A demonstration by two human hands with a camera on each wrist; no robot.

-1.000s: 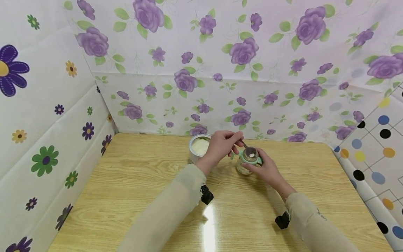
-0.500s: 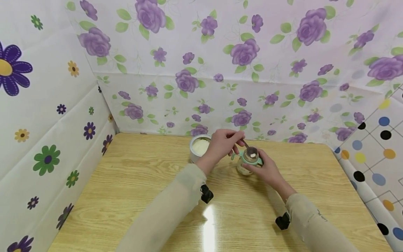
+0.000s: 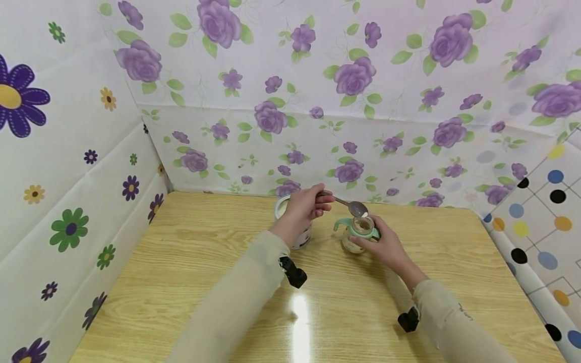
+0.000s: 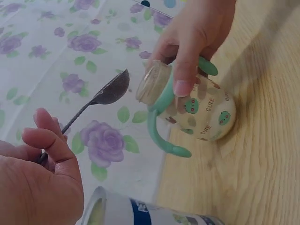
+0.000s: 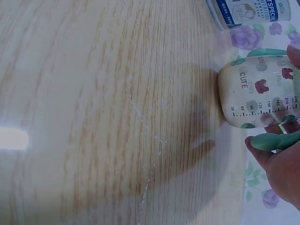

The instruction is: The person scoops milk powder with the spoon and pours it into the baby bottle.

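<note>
Back wall cloth: white with purple roses [image 3: 290, 91], filling 12 o'clock down to the table's far edge.
Tabletop: pale wood grain [image 3: 190, 262], glossy, with a bright reflection [image 3: 300, 322] towards 6 o'clock; the right wrist view shows a thin, broken white line [image 5: 154, 136] on it.
Left wall cloth: white with purple, green and yellow flowers [image 3: 68, 191], at 9 o'clock.
Right wall cloth: white with coloured dots and grey lines [image 3: 535, 222], at 3 to 4 o'clock.
Sleeves: cream [image 3: 236, 297], reaching in from 7 and 5 o'clock.
Right hand [image 3: 386, 244]: curled round the bottle from its 4 o'clock side, thumb in front.
Left hand [image 3: 301, 209]: fingers bent in, pinching the spoon's handle.
Can: white with a blue band [image 3: 302, 239], pale contents, partly hidden behind the left hand, at the bottle's 9 o'clock.
Bottle: clear, mint-handled [image 4: 211, 110], uncapped, standing upright on the tabletop.
Spoon: dark metal [image 3: 356, 208], its bowl tilted near the bottle's mouth at 12 o'clock, a white speck at its rim.
</note>
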